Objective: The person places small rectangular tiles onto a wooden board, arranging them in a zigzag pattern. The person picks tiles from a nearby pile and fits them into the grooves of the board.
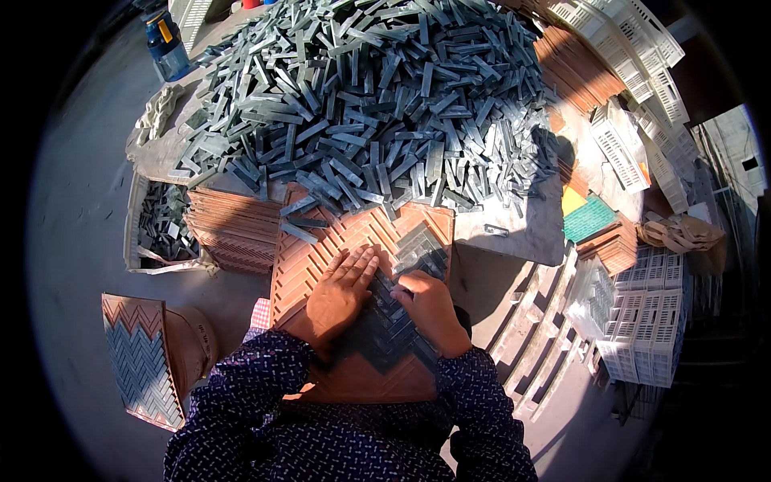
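An orange-brown herringbone mould tray [294, 281] lies before me, its far edge by the heap of strips. Dark grey stone strips [421, 247] fill its slots along the right side and the middle; the upper left slots are bare. My left hand [341, 293] rests flat on the tray, fingers stretched out, at the border of the filled part. Over the dark strips, my right hand [430, 309] is closed, with thumb and fingers pinched together. What it may hold is hidden. A few loose strips [299, 233] lie across the tray's far left corner.
A big heap of grey strips [361, 104] covers the table [522, 233]. To the left are stacked mould trays [233, 229], a white crate [133, 233] of pieces, and a filled tray [144, 361] leaning on a bucket [193, 345]. White plastic baskets [642, 337] stand right; a bottle [166, 48] stands far left.
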`<state>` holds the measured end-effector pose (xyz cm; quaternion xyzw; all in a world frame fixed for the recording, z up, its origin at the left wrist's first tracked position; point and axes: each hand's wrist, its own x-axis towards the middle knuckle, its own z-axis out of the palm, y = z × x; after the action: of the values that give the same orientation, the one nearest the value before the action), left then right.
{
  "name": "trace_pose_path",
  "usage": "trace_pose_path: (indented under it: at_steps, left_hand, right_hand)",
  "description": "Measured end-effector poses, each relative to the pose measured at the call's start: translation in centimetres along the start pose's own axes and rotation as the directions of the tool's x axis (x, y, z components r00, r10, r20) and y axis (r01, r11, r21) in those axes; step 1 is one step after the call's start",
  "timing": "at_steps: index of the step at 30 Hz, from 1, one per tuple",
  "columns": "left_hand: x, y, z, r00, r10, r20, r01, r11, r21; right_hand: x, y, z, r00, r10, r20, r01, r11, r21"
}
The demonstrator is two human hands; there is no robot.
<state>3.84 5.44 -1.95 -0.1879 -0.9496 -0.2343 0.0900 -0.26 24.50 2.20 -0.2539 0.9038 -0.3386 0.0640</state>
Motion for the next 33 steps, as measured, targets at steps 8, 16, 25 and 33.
trace_pose_path:
  at_steps: [8, 16, 25, 33]
  left_hand:
    - [-0.4, 0.0, 0.2, 0.999, -0.016, 0.046, 0.019, 0.998, -0.054]
    - [1.6, -2.4, -1.8, 0.991, -0.035, -0.125, 0.025, 0.996, -0.08]
    - [9.9, -9.3, -4.2, 0.977, 0.102, -0.186, -0.084, 0.991, 0.104]
    - [8.3, -6.3, -5.8, 0.966, 0.054, -0.251, -0.075, 0.995, -0.072]
  right_hand:
    - [0.3, 0.2, 0.6, 0.995, -0.035, -0.089, 0.031, 0.999, -0.044]
    - [4.6, -1.8, -1.2, 1.0, 0.003, 0.022, -0.001, 0.996, -0.088]
    - [12.7, -1.3, 1.4, 0.947, -0.256, -0.197, 0.184, 0.928, -0.324]
    - [6.7, 0.0, 1.0, 0.999, 0.034, 0.001, -0.034, 0.997, -0.071]
